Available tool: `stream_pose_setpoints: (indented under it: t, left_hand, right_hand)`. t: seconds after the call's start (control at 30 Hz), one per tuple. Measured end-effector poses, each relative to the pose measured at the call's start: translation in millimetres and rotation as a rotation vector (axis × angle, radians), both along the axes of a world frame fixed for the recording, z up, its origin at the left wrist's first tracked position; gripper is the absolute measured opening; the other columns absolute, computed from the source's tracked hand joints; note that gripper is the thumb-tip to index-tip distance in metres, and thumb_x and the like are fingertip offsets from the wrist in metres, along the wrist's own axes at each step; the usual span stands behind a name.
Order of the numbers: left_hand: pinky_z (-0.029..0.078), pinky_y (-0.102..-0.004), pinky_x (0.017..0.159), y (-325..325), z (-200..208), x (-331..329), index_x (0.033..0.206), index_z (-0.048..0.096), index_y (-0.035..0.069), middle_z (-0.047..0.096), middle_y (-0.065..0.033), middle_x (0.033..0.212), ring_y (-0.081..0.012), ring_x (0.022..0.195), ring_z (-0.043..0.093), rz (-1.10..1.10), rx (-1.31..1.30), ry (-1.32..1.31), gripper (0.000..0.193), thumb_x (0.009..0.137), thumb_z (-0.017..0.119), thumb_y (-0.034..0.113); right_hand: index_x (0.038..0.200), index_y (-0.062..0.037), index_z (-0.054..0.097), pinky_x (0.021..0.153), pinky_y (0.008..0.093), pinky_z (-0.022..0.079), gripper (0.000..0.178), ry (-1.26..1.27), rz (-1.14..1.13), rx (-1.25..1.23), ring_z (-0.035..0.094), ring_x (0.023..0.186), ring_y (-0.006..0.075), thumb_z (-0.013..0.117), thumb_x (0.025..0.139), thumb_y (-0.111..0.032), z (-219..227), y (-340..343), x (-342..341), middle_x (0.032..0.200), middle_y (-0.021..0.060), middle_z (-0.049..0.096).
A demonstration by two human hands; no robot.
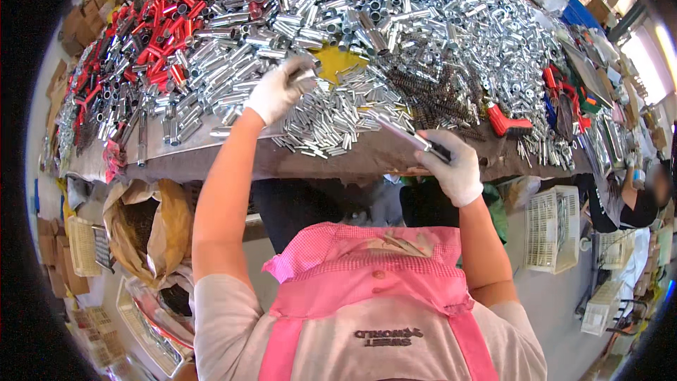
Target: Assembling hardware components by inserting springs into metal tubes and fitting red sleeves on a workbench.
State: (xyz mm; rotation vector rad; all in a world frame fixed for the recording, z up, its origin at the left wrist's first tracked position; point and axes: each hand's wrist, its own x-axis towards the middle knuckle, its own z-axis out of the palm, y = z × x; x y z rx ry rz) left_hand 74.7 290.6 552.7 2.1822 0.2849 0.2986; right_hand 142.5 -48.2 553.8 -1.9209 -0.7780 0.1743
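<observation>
My left hand (275,92), in a white glove, is raised over the heap of metal parts. Its fingers are closed around a short silver tube (305,75). My right hand (455,169), gloved too, grips a long silver bar-like piece (400,132) with a dark section near the palm, its far end pointing left over the table edge. Between the hands lies a pile of small thin silver tubes (324,121). Dark coil springs (434,92) are heaped beyond my right hand, beside a yellow patch (335,62).
Red tubes (173,25) cover the back left of the table, and silver fittings (518,49) the right. A red pistol-shaped tool (506,123) lies near the front edge. Below stand an open sack (151,222) and white baskets (551,229). Other people (631,194) are at the right.
</observation>
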Motion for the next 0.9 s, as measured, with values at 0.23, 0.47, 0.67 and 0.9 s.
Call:
stream_pose_setpoints:
  t: [0.23, 0.47, 0.67, 0.9]
  left_hand:
    - [0.042, -0.0296, 0.090, -88, -5, -35, 0.115, 0.063, 0.007, 0.057, -0.0079, 0.107, -0.0185, 0.100, 0.055, -0.369, -0.209, -0.069, 0.026, 0.092, 0.053, 0.013]
    - [0.046, -0.0326, 0.087, -123, -41, -41, 0.114, 0.056, 0.005, 0.062, -0.0077, 0.107, -0.0195, 0.100, 0.058, 0.017, -1.564, -0.221, 0.031, 0.088, 0.063, 0.021]
    - [0.041, -0.0415, 0.099, -147, -38, -39, 0.118, 0.050, 0.006, 0.057, -0.0107, 0.115, -0.0251, 0.109, 0.053, 0.057, -1.815, -0.479, 0.031, 0.093, 0.054, 0.024]
    - [0.044, -0.0380, 0.096, -147, -21, -54, 0.116, 0.051, 0.001, 0.057, -0.0109, 0.112, -0.0235, 0.106, 0.055, -0.002, -1.914, -0.389, 0.027, 0.094, 0.051, 0.017]
  right_hand:
    - [0.101, -0.0035, 0.067, 0.072, 0.0292, 0.048, 0.030, -0.239, 0.283, -0.114, 0.061, 0.079, 0.0210, 0.073, 0.073, -0.008, 18, 10, 6, 0.089, 0.0100, 0.063]
    - [0.099, -0.0101, 0.068, 0.072, 0.0332, 0.051, 0.030, -0.224, 0.226, 0.008, 0.063, 0.084, 0.0280, 0.076, 0.071, -0.017, 28, 8, -3, 0.096, 0.0111, 0.062]
    - [0.097, -0.0092, 0.065, 0.059, 0.0341, 0.050, 0.021, -0.645, 0.093, 0.059, 0.061, 0.069, 0.0276, 0.068, 0.077, -0.009, 15, 54, -27, 0.092, 0.0096, 0.059]
    - [0.107, -0.0089, 0.065, 0.075, 0.0389, 0.047, 0.038, -0.878, 0.153, 0.119, 0.058, 0.091, 0.0301, 0.050, 0.091, -0.039, 42, 64, -28, 0.099, 0.0133, 0.058]
